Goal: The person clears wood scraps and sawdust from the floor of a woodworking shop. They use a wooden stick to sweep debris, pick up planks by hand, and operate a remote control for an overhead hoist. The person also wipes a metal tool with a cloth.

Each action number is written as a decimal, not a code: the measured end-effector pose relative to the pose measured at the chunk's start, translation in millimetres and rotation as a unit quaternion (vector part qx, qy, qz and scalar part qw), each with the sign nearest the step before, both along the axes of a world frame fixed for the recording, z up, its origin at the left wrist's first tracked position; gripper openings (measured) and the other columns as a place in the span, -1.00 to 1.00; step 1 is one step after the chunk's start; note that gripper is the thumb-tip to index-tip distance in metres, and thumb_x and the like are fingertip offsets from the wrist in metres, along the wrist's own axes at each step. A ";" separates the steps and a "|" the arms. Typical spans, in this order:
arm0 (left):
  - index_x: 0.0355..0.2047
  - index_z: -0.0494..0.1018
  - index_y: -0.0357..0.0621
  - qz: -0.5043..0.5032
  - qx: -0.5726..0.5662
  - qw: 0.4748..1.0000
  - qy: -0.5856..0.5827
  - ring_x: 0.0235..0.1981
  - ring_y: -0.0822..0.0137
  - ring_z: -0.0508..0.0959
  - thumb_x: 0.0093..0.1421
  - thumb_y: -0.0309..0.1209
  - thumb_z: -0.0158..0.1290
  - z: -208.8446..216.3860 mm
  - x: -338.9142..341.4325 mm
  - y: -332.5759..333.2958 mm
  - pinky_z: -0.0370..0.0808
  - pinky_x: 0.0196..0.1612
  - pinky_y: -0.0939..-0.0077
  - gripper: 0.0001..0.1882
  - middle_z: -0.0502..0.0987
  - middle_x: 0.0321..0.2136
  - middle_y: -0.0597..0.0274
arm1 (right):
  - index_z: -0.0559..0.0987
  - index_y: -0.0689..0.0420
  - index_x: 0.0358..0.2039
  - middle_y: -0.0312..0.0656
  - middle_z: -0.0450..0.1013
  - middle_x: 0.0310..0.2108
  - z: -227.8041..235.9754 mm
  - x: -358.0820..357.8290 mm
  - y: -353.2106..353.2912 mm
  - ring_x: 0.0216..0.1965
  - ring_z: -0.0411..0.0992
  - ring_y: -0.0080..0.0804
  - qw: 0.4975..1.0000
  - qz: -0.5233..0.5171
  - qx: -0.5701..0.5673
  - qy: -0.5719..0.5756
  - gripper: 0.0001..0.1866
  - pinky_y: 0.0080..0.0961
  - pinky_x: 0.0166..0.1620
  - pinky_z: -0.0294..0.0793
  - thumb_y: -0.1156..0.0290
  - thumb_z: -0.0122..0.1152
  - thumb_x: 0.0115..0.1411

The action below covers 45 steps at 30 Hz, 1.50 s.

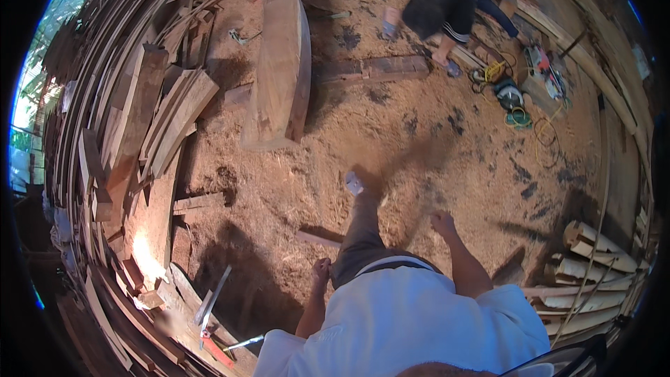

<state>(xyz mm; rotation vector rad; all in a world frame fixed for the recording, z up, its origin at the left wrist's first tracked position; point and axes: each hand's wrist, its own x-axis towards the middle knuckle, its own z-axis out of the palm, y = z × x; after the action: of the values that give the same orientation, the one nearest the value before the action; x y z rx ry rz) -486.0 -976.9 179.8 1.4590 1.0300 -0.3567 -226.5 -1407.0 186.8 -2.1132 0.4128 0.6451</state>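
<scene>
Both my arms hang at my sides as I stand with one foot forward on the sawdust-covered ground. My left hand is beside my thigh, its fingers curled and nothing visible in them. Out to the right of my leg, my right hand is a loose fist over the sawdust, touching nothing. A short wooden strip lies on the ground near my left hand. Ahead is a thick sawn timber slab, resting across a squared beam.
Stacked planks line the left side. At lower left, a red-handled tool lies on boards. A co-worker in dark shorts stands far right, with another person partly visible behind. Corded power tools sit nearby; split logs are stacked at right.
</scene>
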 end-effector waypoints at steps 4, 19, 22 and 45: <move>0.01 0.55 -0.19 -0.123 0.123 0.984 -0.040 -0.31 0.31 0.62 0.37 -0.11 0.15 -24.6 68.8 101.1 0.58 -0.29 0.27 -0.59 0.60 -0.22 0.20 | 0.64 0.24 -0.02 0.02 0.64 -0.25 4.6 64.1 86.7 -0.35 0.66 -0.23 0.997 0.071 0.037 0.018 -0.60 -0.28 -0.25 0.65 0.19 0.26 0.28; 0.11 0.49 -0.19 0.113 0.032 0.993 -0.022 -0.31 0.44 0.58 0.43 -0.12 0.07 58.1 501.0 236.6 0.54 -0.35 0.53 -0.57 0.59 -0.23 0.25 | 0.73 0.16 -0.16 -0.01 0.67 -0.20 15.5 348.1 145.6 -0.14 0.64 -0.14 0.989 0.142 -0.049 -0.013 -0.66 -0.26 -0.04 0.59 0.16 0.30 0.21; 0.10 0.49 -0.17 0.127 0.016 0.992 0.001 -0.33 0.45 0.56 0.43 -0.12 0.06 41.7 547.5 236.1 0.52 -0.37 0.54 -0.58 0.57 -0.26 0.29 | 0.72 0.17 -0.14 0.00 0.66 -0.23 7.6 436.2 155.2 -0.16 0.64 -0.17 0.994 0.106 -0.020 0.015 -0.69 -0.31 -0.06 0.59 0.22 0.29 0.23; 0.09 0.58 -0.18 0.341 0.032 0.938 0.052 0.01 -0.11 0.66 0.34 -0.07 0.10 40.9 919.4 171.7 0.54 0.13 0.11 -0.51 0.67 -0.05 -0.16 | 0.52 0.22 -0.12 -0.24 0.43 -0.42 63.2 1090.9 376.0 -0.51 0.42 -0.50 0.872 0.423 -0.029 0.246 -0.86 -0.50 -0.44 0.48 0.43 0.09 0.44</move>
<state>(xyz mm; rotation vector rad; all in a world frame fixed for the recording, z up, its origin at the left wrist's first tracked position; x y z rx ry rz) 433.4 -805.2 220.7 1.0573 1.5671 0.1059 864.5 -1030.9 250.1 -2.1171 -0.2808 1.7083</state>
